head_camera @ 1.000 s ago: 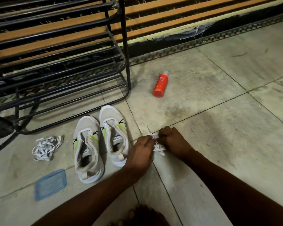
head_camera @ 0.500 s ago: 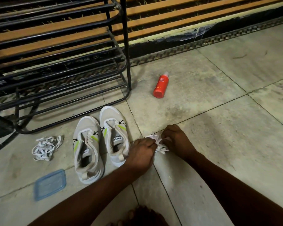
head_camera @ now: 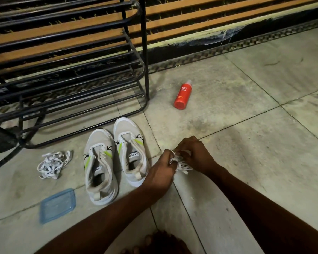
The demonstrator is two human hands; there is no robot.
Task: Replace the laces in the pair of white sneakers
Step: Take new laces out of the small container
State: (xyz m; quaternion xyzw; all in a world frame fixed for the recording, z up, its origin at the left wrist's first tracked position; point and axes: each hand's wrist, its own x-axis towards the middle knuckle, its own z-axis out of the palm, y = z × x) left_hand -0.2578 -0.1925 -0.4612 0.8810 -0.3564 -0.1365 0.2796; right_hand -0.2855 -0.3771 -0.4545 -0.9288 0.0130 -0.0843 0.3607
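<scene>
Two white sneakers with lime-green stripes stand side by side on the tiled floor, the left sneaker nearer me and the right sneaker a little farther; both have no laces. Just right of them, my left hand and my right hand meet over a small bundle of white laces. Fingers of both hands pinch into that bundle, which lies low over the floor. A second loose heap of white laces lies left of the shoes.
A black metal shoe rack stands behind the sneakers. A red foam body wash bottle lies on the floor to the right of the rack. A blue plastic lid rests near the left sneaker's heel. My foot shows at the bottom edge.
Both hands stay on the lace bundle. The fingers have shifted around it, and the loose lace end that stuck up a second ago is now drawn in.
</scene>
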